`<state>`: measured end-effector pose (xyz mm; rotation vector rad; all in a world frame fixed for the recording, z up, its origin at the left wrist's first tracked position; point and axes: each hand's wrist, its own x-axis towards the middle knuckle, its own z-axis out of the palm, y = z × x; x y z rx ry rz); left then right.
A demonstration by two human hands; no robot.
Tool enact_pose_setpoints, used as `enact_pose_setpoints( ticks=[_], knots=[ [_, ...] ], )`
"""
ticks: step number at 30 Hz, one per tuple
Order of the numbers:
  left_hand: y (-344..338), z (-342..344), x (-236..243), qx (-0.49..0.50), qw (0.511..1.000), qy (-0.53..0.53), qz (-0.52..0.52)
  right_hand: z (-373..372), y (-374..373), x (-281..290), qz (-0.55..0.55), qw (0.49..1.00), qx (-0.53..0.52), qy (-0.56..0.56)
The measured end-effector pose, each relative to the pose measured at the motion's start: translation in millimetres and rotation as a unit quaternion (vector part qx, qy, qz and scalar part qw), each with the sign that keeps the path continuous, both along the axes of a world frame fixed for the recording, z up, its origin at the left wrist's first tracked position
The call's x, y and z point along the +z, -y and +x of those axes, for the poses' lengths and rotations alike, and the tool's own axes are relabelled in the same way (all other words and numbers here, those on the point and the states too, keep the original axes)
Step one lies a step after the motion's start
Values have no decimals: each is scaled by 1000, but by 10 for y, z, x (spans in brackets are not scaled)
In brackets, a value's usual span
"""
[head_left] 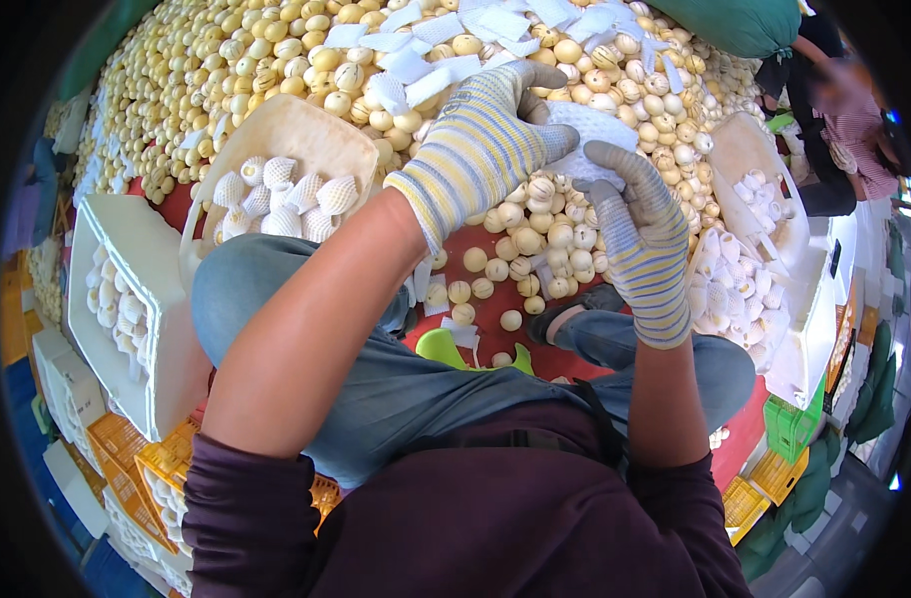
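Observation:
Both of my hands wear striped knit gloves and meet in front of me, above a heap of round cream-yellow melons point(540, 237) with dark streaks. Between them is a white foam net point(597, 130); whether a melon sits inside it I cannot tell. My left hand point(483, 140) has its fingers curled and its thumb against the net's left side. From the right, my right hand point(643, 234) pinches the net's lower edge between thumb and fingers. Flat white foam nets point(436, 85) lie scattered on the heap just beyond.
A cream plastic tub point(311, 130) with net-wrapped melons stands left, beside a white foam box point(161, 329). More wrapped melons fill a box point(804, 329) and tub point(774, 164) at right. Yellow crates point(127, 458) lie behind left. A person point(859, 135) is far right.

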<state>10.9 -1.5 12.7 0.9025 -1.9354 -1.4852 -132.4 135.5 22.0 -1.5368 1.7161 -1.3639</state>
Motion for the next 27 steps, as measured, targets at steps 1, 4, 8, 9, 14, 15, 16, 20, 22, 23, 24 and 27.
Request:
enact_pose_setpoints(
  ticks=[1, 4, 8, 9, 14, 15, 16, 20, 22, 23, 24, 27],
  knots=[
    [-30, -32, 11, 16, 1000, -18, -3, 108, 10, 0, -31, 995, -35, 84],
    [-72, -66, 81, 29, 996, -4, -87, 111, -9, 84, -13, 965, -67, 254],
    [-121, -50, 143, -21, 996, -32, -79, -78, -22, -48, 31, 967, -70, 245],
    [-97, -36, 160, -53, 997, -46, -34, -107, -26, -55, 21, 967, -72, 242],
    [-35, 46, 223, -123, 943, -217, 220, -220, -5, 8, 10, 972, -97, 215],
    [-20, 61, 223, -134, 926, -243, 255, -231, -2, 25, 13, 974, -97, 207],
    [-14, 65, 224, -146, 908, -267, 289, -240, 6, 39, 17, 975, -96, 198],
    [9, 4, 205, -139, 914, -219, 313, -239, 10, -50, 18, 976, -124, 179],
    [-14, -25, 165, -155, 903, -200, 348, -151, 4, -111, 6, 977, -160, 142],
    [-24, -28, 109, -162, 895, -202, 362, -76, 18, -148, 19, 969, -153, 191],
    [-28, -34, 92, -174, 886, -205, 377, 13, 36, -237, -27, 978, -177, 112],
    [1, -31, 93, -215, 889, -147, 377, 159, -63, -630, -38, 980, -176, 84]
  ],
)
